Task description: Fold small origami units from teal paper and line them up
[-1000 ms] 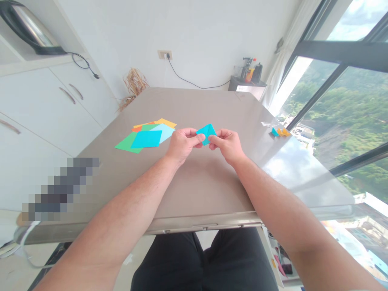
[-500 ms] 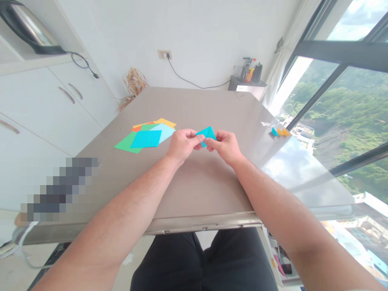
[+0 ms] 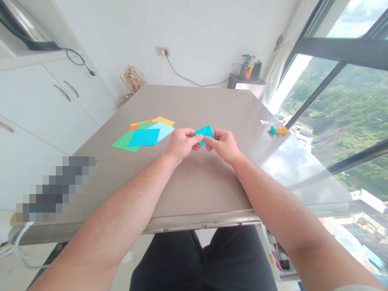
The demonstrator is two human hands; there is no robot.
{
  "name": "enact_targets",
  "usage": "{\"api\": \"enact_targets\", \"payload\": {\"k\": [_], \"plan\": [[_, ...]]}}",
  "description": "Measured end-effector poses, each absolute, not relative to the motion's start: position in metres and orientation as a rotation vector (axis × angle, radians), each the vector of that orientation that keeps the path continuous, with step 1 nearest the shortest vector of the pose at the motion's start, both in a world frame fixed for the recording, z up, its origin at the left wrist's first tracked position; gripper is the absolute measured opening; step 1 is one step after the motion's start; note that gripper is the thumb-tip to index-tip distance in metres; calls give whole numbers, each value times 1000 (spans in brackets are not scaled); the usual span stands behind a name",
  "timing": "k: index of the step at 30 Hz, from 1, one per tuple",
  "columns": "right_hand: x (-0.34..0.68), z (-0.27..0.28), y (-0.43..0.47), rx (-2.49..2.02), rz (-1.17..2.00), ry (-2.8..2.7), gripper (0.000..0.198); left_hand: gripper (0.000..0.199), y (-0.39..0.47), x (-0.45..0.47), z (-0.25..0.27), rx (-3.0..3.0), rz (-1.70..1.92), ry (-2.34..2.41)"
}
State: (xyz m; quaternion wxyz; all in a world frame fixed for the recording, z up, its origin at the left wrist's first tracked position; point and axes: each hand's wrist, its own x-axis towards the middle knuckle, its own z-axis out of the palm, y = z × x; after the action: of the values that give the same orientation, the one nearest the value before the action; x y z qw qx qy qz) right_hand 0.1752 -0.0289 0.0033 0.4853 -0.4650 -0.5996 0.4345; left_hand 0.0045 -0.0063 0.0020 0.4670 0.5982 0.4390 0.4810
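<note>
A small folded piece of turquoise origami paper (image 3: pixel 206 131) is pinched between both hands above the middle of the table. My left hand (image 3: pixel 182 142) grips its left side, thumb on top. On the other side my right hand (image 3: pixel 223 143) pinches the right edge, its thumb close to the left one. Crease lines run across the paper's face, and its lower part is partly hidden by the thumbs. Left of my left hand lies a fanned pile of coloured sheets, with a turquoise sheet (image 3: pixel 144 137) on top, a green sheet (image 3: pixel 123 142) and a light blue sheet (image 3: pixel 164 130).
Small folded paper pieces, a turquoise one (image 3: pixel 273 129) and orange ones (image 3: pixel 282 130), stand near the table's right edge by the window. The grey-brown table (image 3: pixel 197 182) stretches in front of me. A blurred-out patch (image 3: pixel 57 188) covers something at the left edge.
The whole view has shifted slightly. Both hands keep their pinch on the turquoise paper, with hardly any visible movement of the fingers.
</note>
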Motion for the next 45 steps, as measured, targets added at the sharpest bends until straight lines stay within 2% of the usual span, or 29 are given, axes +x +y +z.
{"api": "enact_targets", "payload": {"k": [5,19,25,33,42,45], "plan": [[175,5,-30,-1119,1094,-1482,20,24,-7,5,2,1498,1191,1093],[176,5,-30,-1057,1163,-1446,11,32,-6,3,6,1368,1144,1049],[176,5,-29,-1075,1160,-1446,11,58,-5,2,5,1292,1141,1019],[174,7,-30,-1077,1191,-1425,15,33,-5,3,4,1379,1209,1050],[178,1,-24,-1092,1227,-1321,33,34,-5,4,8,1320,1311,1100],[178,-3,-21,-1125,1173,-1299,31,31,-4,4,6,1324,1322,1111]]}}
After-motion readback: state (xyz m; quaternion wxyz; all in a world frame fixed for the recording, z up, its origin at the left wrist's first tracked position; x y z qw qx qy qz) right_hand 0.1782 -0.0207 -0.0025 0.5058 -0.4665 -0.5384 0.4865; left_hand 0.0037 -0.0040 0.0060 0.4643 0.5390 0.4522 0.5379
